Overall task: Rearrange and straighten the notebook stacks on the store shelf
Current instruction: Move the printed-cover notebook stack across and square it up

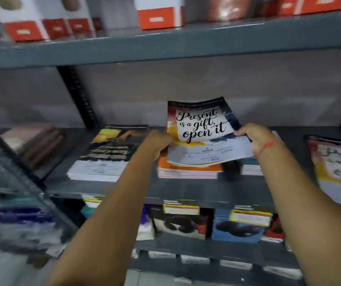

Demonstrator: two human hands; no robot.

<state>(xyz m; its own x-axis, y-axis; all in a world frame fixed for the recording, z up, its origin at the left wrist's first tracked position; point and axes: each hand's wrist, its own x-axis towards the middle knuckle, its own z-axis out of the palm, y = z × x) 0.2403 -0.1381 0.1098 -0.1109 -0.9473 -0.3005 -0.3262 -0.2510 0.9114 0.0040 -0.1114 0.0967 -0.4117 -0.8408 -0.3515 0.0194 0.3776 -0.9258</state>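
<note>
A notebook [202, 129] with the words "Present is a gift, open it" on its cover is held tilted up above the middle shelf [186, 188]. My left hand [159, 142] grips its left edge and my right hand [256, 139], a red thread on the wrist, grips its right edge. Under it lies a stack with an orange-edged notebook [188, 171] on top. A stack with a dark cover [107, 155] lies to the left. Another stack [338, 168] with the same "Present" cover sits at the far right.
Brown notebooks [35, 143] lie at the shelf's far left beside a dark perforated upright [76, 96]. Red and white boxes [159, 16] line the upper shelf. The lower shelf holds boxed goods with yellow labels [250, 218]. A sloping metal frame [21, 178] crosses the left side.
</note>
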